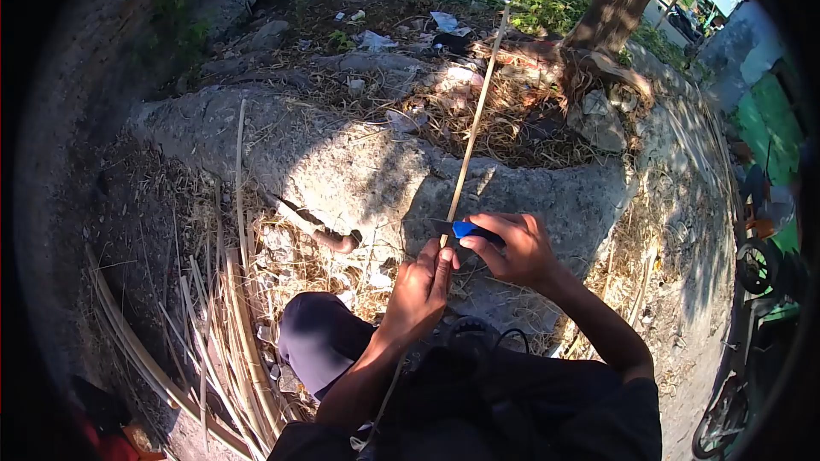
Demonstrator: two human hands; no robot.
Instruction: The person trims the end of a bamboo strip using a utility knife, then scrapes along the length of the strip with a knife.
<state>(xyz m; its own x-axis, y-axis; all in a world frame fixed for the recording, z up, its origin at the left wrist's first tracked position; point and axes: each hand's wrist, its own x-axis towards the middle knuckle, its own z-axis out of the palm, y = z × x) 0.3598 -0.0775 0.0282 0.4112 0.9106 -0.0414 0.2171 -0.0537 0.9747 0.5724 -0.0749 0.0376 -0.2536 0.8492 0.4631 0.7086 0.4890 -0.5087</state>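
Note:
A long, thin pale strip, which looks like split bamboo (475,124), slants up and away from me over the stone ledge. My left hand (420,282) is closed around its near part, thumb pressed along it. In my right hand (517,248) is a knife (464,229) with a blue handle, the fingers wrapped round it. Its short dark blade lies against the strip, just beyond my left fingertips. Below the left hand a thin length of the strip runs down toward my lap.
Several long pale strips (243,350) lie in a bundle at my lower left, near my knee (323,337). A rough stone ledge (350,162) crosses ahead, with a tree trunk (623,0) behind it. Shavings and dry litter cover the ground. A bicycle wheel (756,265) shows at the far right.

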